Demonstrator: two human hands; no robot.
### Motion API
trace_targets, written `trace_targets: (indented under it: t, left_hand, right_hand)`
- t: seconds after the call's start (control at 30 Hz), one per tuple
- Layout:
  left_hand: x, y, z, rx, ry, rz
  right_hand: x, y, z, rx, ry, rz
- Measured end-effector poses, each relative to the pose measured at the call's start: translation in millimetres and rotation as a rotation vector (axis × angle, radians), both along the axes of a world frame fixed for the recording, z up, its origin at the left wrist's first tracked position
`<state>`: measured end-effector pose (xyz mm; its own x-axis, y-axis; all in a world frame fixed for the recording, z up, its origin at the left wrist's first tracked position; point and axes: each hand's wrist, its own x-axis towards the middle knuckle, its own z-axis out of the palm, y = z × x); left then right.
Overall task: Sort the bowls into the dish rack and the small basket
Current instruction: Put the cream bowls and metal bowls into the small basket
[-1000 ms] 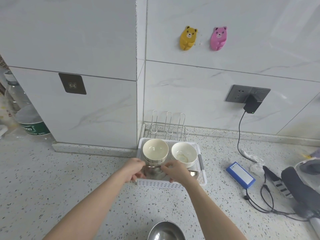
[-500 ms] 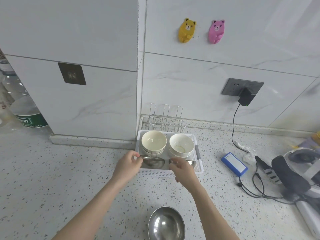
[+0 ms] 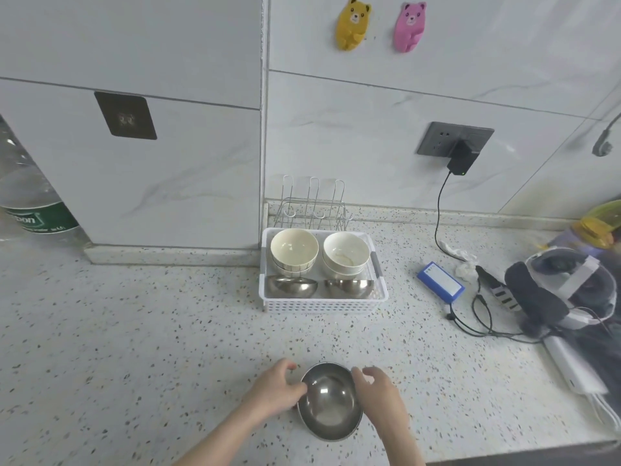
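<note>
Head view: both hands, withdrawn from the white perforated plastic basket (image 3: 323,302) (two cream ceramic bowl stacks behind, two steel bowls in front), now cup the loose round steel bowl (image 3: 331,400) on the speckled countertop (image 3: 134,331), left hand (image 3: 276,391) and right hand (image 3: 379,393) open-fingered, not yet clamped; wire dish rack (image 3: 314,205) empty.

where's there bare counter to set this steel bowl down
Bare counter lies left of the white basket and in front of it, up to the steel bowl. The basket is full. Right of it, the blue box, cables and headset crowd the counter.
</note>
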<state>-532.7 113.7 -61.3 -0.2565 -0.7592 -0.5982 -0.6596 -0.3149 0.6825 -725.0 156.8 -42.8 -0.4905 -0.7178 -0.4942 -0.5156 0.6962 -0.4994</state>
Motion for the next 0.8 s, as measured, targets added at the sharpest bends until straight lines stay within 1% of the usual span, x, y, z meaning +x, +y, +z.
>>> trace_targets:
  t: [0.1,0.2,0.3,0.4,0.5,0.57,0.63,0.73,0.8]
  left_hand:
    - [-0.4,-3.6,-1.0,-0.069,-0.001,-0.026]
    - [5.3,-11.5,6.4,-0.098,0.074,0.009]
    - [17.6,-24.4,20.5,-0.116,0.135,0.056]
    - [29.4,-44.3,36.3,-0.143,0.193,0.149]
    - [38.0,-65.4,52.9,-0.136,0.237,0.233]
    - [42.8,-77.3,62.6,-0.142,0.244,0.26]
    - [46.5,-87.5,70.4,-0.142,0.242,0.271]
    - [49.8,-105.0,78.8,-0.108,0.25,0.316]
    - [48.9,-116.6,84.1,-0.107,0.217,0.305]
  right_hand:
    - [9.1,1.3,4.8,0.013,-0.018,0.01]
    - [14.5,-3.2,14.5,-0.042,-0.068,-0.011]
    - [15.9,-14.0,28.6,-0.185,-0.236,-0.02]
    - [16.2,-25.6,44.8,-0.33,-0.435,0.05]
    - [17.7,-37.4,55.5,-0.423,-0.603,0.136]
    - [20.5,-47.9,62.2,-0.448,-0.604,0.226]
    - [22.3,-60.5,67.0,-0.46,-0.525,0.296]
    - [21.3,-82.2,68.2,-0.488,-0.432,0.328]
    - [22.4,-97.4,69.3,-0.524,-0.42,0.315]
